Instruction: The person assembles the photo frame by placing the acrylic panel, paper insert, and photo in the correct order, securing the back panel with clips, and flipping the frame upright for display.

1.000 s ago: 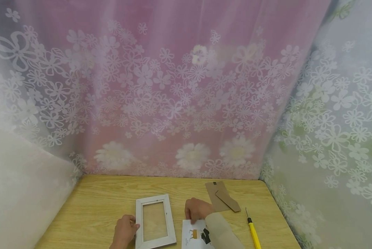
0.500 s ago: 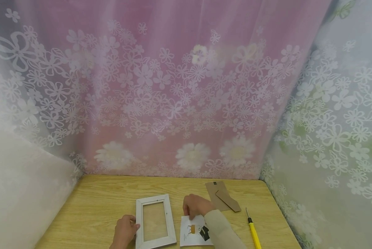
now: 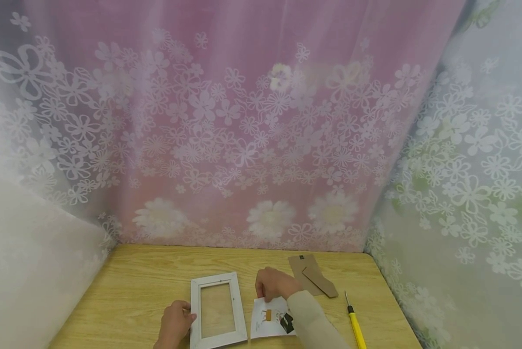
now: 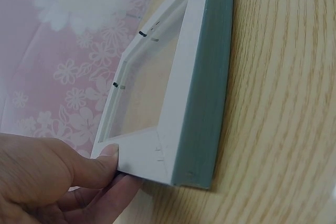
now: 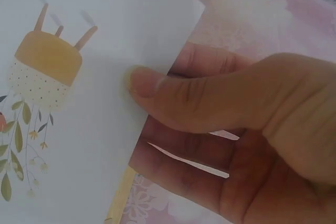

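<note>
A white picture frame lies on the table with its pane facing up; small dark tabs line its inner edge in the left wrist view. My left hand pinches its left side, thumb on the face and fingers under the edge. To the right, my right hand pinches the edge of a printed paper insert between thumb and fingers. The print shows a potted plant on a legged stand; part of the sheet is hidden by the right sleeve in the head view.
Behind the right hand lies a brown backing board with its easel leg. A yellow-handled screwdriver is at the right, tip away from me. Floral curtains surround the wooden table.
My right hand has moved slightly away from me and left, drawing the paper insert along and tilting it. The left hand and the picture frame have stayed put.
</note>
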`<state>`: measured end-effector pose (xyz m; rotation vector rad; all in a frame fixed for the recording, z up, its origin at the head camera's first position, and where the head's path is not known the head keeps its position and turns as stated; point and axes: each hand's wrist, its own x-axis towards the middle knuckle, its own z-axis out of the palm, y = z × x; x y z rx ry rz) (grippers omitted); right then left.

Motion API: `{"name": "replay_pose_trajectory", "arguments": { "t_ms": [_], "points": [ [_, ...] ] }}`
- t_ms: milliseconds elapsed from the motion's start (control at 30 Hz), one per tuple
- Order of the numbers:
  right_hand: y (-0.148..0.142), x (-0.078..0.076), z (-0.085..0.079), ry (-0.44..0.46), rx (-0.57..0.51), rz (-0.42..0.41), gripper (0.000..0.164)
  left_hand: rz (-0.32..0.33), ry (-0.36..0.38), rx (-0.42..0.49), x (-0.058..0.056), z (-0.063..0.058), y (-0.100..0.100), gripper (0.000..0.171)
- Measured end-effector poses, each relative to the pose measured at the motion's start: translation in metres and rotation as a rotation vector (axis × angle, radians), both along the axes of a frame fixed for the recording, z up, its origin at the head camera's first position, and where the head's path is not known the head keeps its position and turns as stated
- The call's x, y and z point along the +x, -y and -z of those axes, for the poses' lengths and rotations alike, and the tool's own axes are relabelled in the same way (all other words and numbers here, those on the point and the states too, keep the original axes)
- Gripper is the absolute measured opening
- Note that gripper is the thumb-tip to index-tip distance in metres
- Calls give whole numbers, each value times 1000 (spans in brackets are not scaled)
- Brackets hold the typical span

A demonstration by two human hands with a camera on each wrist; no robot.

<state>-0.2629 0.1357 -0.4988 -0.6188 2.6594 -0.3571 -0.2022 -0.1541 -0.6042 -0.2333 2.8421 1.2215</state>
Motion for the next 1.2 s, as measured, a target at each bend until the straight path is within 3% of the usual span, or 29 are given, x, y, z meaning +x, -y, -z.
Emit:
{"name": "replay_pose_trajectory", "arguments": {
  "t_ms": [400,667,1200],
  "points": [
    [2,-3,-13,-43,-27,-70,29,-10,17,13,-1,0,-2,24],
    [5,-3,-18,-40,-18,-63,28,-24,30,29,-1,0,-3,25],
    [14,-5,-29,-77,-73,-127,26,-6,6,18,-1,3,0,26]
  ]
}}
